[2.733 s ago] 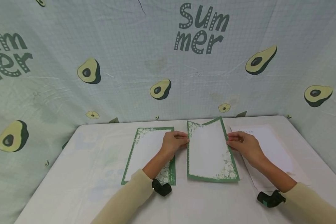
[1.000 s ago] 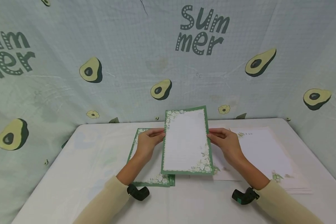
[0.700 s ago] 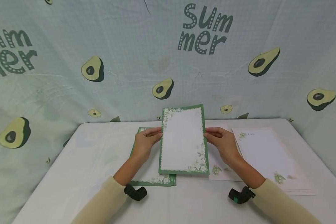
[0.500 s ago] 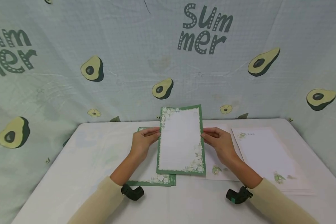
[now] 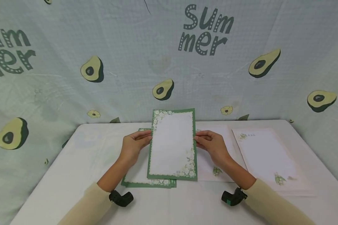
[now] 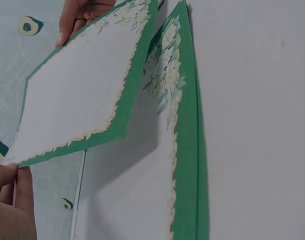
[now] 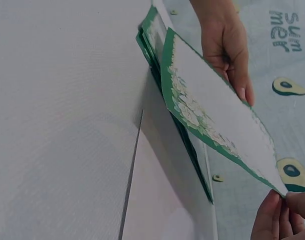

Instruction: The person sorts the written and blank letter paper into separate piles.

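A green-bordered sheet of stationery paper [image 5: 171, 145] with white flowers in two corners is held up, tilted, above the table. My left hand [image 5: 131, 147] pinches its left edge between thumb and fingers. At the opposite edge my right hand [image 5: 213, 146] pinches it the same way. Under it lies a slightly uneven stack of matching green-bordered sheets [image 5: 135, 177], partly covered. Both wrist views show the held sheet [image 6: 72, 85] apart from the stack along its near edge, casting a shadow in the left wrist view.
A pale pink sheet [image 5: 214, 159] with a small plant print lies right of the stack, partly behind the held sheet and right hand. Farther right is a pile of similar pink sheets [image 5: 270, 156]. A patterned cloth [image 5: 124, 93] hangs behind the white table [image 5: 197, 203].
Both hands have carried the green-bordered sheet left, from beside the stack to over it. More of the pink sheet on the right has come into view. The sheet has lowered slightly over the last half second.
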`<state>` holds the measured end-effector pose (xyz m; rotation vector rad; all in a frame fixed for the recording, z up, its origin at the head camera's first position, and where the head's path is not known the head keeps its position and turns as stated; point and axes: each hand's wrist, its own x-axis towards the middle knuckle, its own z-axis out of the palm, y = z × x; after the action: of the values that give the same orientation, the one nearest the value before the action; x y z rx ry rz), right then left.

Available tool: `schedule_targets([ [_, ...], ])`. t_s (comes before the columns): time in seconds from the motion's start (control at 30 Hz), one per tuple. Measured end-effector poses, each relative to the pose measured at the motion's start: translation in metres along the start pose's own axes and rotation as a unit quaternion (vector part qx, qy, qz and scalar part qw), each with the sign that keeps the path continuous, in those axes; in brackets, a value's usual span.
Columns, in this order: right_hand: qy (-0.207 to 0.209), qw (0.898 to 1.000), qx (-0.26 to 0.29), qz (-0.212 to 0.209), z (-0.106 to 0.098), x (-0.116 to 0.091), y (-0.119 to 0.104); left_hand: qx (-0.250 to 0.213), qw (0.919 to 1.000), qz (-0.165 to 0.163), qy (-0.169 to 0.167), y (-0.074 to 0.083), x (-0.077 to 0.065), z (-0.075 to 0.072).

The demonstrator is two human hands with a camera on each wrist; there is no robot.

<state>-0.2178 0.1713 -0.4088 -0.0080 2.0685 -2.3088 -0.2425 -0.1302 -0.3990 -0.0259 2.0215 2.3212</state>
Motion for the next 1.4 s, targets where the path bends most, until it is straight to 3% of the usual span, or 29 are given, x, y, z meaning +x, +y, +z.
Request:
schedule_targets([
  [0.53,-0.041,0.999,-0.014,0.009,0.026,0.006,0.009,0.030,0.9993,-0.020,-0.012,0.006,-0.007,-0.038],
  [0.93,-0.048,0.999,-0.005,0.025,0.049,0.014,0.014,0.064,0.9973,-0.025,-0.026,0.012,-0.001,-0.061],
  [1.4,-0.069,0.994,-0.078,0.038,0.062,0.024,0.030,0.115,0.9905,-0.071,-0.027,0.004,0.004,-0.080],
])
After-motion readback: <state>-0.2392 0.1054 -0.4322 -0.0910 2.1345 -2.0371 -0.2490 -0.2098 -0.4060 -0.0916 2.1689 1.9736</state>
